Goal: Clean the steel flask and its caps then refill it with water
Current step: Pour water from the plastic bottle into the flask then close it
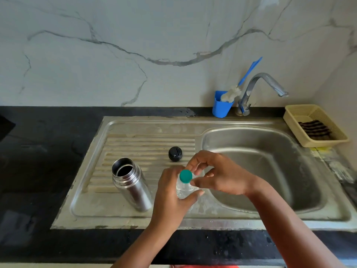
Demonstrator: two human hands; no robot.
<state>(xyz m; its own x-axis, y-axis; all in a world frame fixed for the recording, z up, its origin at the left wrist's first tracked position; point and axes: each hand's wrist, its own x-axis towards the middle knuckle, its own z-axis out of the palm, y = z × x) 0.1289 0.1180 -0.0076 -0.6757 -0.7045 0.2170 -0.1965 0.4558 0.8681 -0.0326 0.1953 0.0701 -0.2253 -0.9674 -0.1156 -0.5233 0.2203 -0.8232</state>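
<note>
The steel flask (131, 183) stands upright and uncapped on the ribbed drainboard (146, 144) of the sink. Its black cap (175, 154) lies on the drainboard behind it. To the right of the flask, my left hand (172, 192) grips a clear plastic bottle (183, 189) round its body. The bottle has a green cap (185, 176). My right hand (216, 174) curls over the bottle's top, its fingertips beside the green cap; whether they pinch the cap is unclear.
The sink basin (260, 171) lies to the right under a steel tap (260, 88). A blue holder (222, 105) with a bottle brush (234, 90) stands behind the sink. A cream basket (316, 125) holding a dark cloth sits at the far right on the black counter (38, 151).
</note>
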